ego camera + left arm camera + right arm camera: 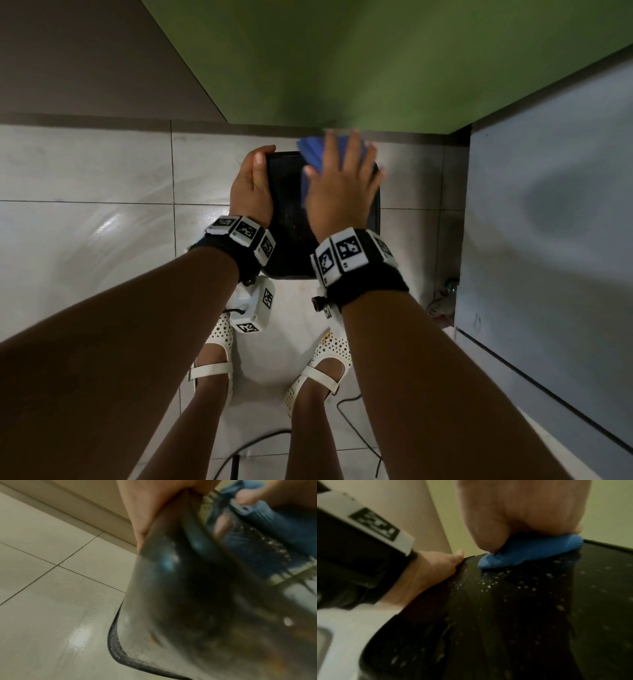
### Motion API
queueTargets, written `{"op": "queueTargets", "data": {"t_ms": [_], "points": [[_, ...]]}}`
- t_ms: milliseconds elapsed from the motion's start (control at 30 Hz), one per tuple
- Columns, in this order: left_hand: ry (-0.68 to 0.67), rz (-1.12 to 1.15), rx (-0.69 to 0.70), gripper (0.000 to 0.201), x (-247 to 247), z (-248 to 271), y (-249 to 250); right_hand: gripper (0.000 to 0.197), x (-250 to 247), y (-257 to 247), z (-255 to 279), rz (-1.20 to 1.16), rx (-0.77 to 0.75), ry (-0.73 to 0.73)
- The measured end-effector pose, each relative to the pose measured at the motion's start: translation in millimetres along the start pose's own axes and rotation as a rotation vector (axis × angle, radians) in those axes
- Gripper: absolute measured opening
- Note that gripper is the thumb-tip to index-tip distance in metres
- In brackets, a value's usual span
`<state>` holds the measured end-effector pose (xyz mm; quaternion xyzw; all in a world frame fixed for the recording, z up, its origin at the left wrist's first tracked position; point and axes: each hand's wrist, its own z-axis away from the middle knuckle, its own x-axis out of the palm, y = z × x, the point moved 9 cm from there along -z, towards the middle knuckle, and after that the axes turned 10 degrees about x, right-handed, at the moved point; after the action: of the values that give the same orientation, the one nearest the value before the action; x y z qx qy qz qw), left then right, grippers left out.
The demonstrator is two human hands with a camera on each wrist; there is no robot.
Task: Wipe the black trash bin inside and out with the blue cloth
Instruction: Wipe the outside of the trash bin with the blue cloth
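Two hands are seen on the black trash bin [291, 209] in the head view. Bin is stood on the tiled floor [102, 240], just in front of the feet, close under a green wall [376, 61]. Left hand [251, 185] is wrapped over the bin's left edge, fingers curled round the far corner. Right hand [342, 185] is laid flat on the blue cloth [313, 154], fingers straight and slightly spread; cloth is pressed onto the bin's upper surface near the far edge. Whether that surface is a side or the base cannot be told.

Left wrist view: heavily blurred. Left palm is seen against the bin wall; bin's curved lower edge appears lifted off the floor, so a tilt is judged likely. Cloth is visible beyond, w/ right fingertips on it.

Right wrist view: cloth [530, 550] is bunched under the right hand, touching the black surface, which is speckled w/ pale droplets or specks.

Handling, as judged: bin is probably light, rigid plastic, smooth and prob. slick where wet; it should be steadied at rim or corner, as the left hand does. Cloth is soft, limp; best held flat under the palm.
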<state>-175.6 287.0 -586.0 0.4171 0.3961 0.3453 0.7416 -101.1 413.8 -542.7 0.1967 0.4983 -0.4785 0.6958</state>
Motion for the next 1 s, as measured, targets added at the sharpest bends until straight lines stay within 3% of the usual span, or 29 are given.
{"op": "queueTargets", "data": {"t_ms": [100, 200, 267, 400, 500, 567, 667, 800, 1000], "points": [[0.004, -0.034, 0.000, 0.037, -2, 0, 0, 0.062, -6, 40, 2, -0.109, 0.361, 0.027], [0.009, -0.052, 0.011, 0.037, -3, 2, 4, 0.056, -11, 50, 0, -0.193, 0.495, 0.047], [0.030, -0.076, 0.000, 0.037, -4, 7, 4, 0.051, -13, 45, -7, -0.196, 0.427, 0.029], [0.099, -0.088, -0.103, 0.028, -11, 39, -15, 0.046, -18, 21, -22, -0.104, 0.133, -0.028], [0.012, -0.193, -0.181, 0.023, -16, 72, -30, 0.047, -13, -11, -19, -0.030, -0.178, -0.096], [-0.092, -0.253, -0.132, 0.029, -11, 72, -23, 0.049, -8, -25, -13, 0.003, -0.302, -0.136], [-0.203, -0.292, -0.026, 0.038, 8, 50, -5, 0.055, -2, -34, -9, 0.040, -0.347, -0.201], [-0.179, -0.283, 0.003, 0.040, 17, 31, 4, 0.056, 4, -37, -8, 0.019, -0.279, -0.358], [-0.155, -0.197, 0.052, 0.037, 16, 31, 0, 0.041, 6, -40, -2, 0.111, -0.302, -0.154]]}}
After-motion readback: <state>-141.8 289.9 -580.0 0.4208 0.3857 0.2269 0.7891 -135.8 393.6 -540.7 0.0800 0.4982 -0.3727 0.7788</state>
